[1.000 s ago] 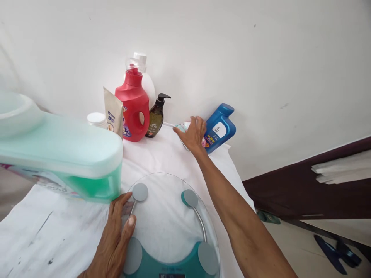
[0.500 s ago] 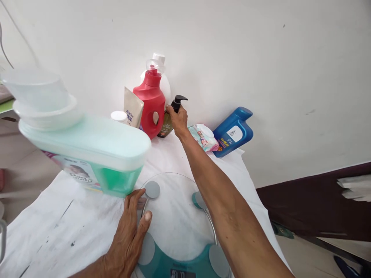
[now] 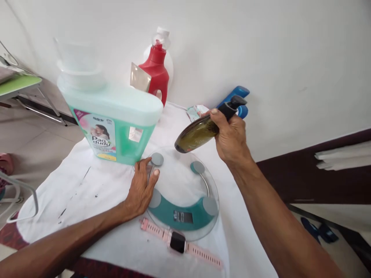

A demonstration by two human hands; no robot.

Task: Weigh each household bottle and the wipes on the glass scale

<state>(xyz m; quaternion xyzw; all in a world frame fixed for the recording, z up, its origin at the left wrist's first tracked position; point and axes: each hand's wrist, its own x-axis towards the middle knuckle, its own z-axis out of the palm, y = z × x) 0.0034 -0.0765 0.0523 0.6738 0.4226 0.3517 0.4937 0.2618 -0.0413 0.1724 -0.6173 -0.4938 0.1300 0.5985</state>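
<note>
My right hand [image 3: 232,137] grips a dark green pump bottle [image 3: 198,133] by its upper part, just below the black pump head. The bottle is tilted, its base pointing left, and hangs above the far side of a round glass scale [image 3: 176,175]. On the scale's left edge rests my left hand [image 3: 142,185], fingers stretched and thumb apart, by a grey round pad. A lit display shows on the scale's teal front band. Just beyond my left fingers stands a large green detergent jug [image 3: 139,143] with a handle hole. A pink-strapped smartwatch [image 3: 177,242] lies at the scale's near edge.
At the back stand a red bottle [image 3: 158,65] and a beige tube [image 3: 140,77]. A wipes pack [image 3: 194,112] and a blue bottle [image 3: 234,94] lean near the wall. White cloth [image 3: 72,193] covers the table. A green-topped table [image 3: 20,85] is at far left.
My right hand has lifted the pump bottle from beside the red bottle and brought it nearer, tilting it over the scale. My left hand stays at the scale's edge. The view has shifted, revealing the smartwatch.
</note>
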